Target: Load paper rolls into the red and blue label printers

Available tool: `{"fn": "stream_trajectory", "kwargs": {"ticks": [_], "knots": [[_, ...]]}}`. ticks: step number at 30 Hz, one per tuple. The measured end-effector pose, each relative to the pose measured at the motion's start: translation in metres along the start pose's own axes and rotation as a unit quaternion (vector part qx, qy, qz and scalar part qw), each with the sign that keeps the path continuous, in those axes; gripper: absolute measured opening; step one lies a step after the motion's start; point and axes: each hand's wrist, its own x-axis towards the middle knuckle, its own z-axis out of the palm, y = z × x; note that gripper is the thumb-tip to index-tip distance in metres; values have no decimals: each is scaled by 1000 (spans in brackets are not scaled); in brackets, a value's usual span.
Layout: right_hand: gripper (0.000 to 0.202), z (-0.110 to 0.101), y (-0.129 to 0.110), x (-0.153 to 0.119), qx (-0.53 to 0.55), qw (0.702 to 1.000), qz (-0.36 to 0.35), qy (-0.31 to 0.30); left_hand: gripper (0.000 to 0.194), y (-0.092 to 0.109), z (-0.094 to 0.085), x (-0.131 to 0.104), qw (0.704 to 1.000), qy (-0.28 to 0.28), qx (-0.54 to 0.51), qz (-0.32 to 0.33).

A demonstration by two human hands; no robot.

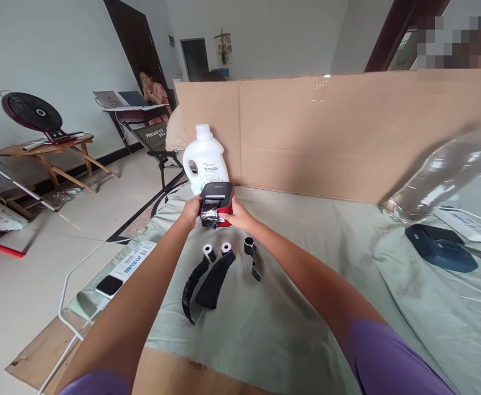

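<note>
My left hand (191, 213) and my right hand (241, 215) are closed on opposite sides of a small red-and-black label printer (219, 191). A strip of shiny black tape hangs from the slot on its near face. Below it, on the green cloth (281, 307), lie two small rolls with white cores: the left roll (208, 252) and the middle roll (226, 248). Long black strips trail from them toward me. A third curled black strip (252, 258) lies to their right. Just behind the printer stands a white detergent jug (206, 156).
A cardboard panel (306, 137) stands along the back. To the left are a power strip box (133, 260) and a phone (109, 286). On the right lie a large clear bottle (446, 170) and a dark blue device (442, 249). People sit beyond the panel.
</note>
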Motion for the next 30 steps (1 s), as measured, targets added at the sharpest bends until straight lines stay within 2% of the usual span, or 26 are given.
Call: {"fn": "stream_trajectory", "kwargs": {"ticks": [2,4,6,8,9,11,12,14,15,16,18,19,21,23,26,28,30], "knots": [[74,-5,-2,-12,2,999,34,0,32,5,-4,-3,1000,1,18,15],[73,-19,-6,-38,-11,997,69,13,40,18,-6,-16,996,15,47,68],[67,-44,-8,-80,-43,995,89,27,51,32,-1,-45,977,30,103,184],[57,-83,-8,-137,-99,989,99,38,56,38,15,-93,931,6,174,322],[51,-106,-7,-169,-132,984,105,46,55,36,28,-122,906,-37,205,368],[40,-156,-4,-240,-218,966,114,80,50,16,57,-187,843,-160,275,435],[35,-182,-2,-276,-264,951,123,100,48,0,72,-219,800,-238,315,451],[31,-232,1,-345,-350,911,162,145,49,-38,99,-275,689,-399,388,463],[29,-255,3,-374,-391,885,188,170,51,-56,109,-296,638,-457,409,466],[28,-276,3,-399,-432,848,228,205,54,-73,117,-312,604,-491,419,468],[40,-313,3,-432,-490,766,312,274,60,-95,126,-330,571,-515,427,475],[49,-329,3,-439,-501,733,345,304,62,-101,127,-333,566,-516,429,478],[66,-355,3,-434,-487,703,393,338,64,-103,124,-335,560,-515,434,482],[77,-375,4,-413,-440,708,434,342,64,-100,120,-334,553,-519,438,482],[82,-394,10,-374,-383,715,482,331,63,-95,116,-336,548,-522,441,482],[82,-401,13,-357,-379,711,487,336,63,-95,116,-338,549,-525,439,480],[87,-400,14,-348,-392,694,489,354,63,-96,116,-338,551,-527,436,478]]}}
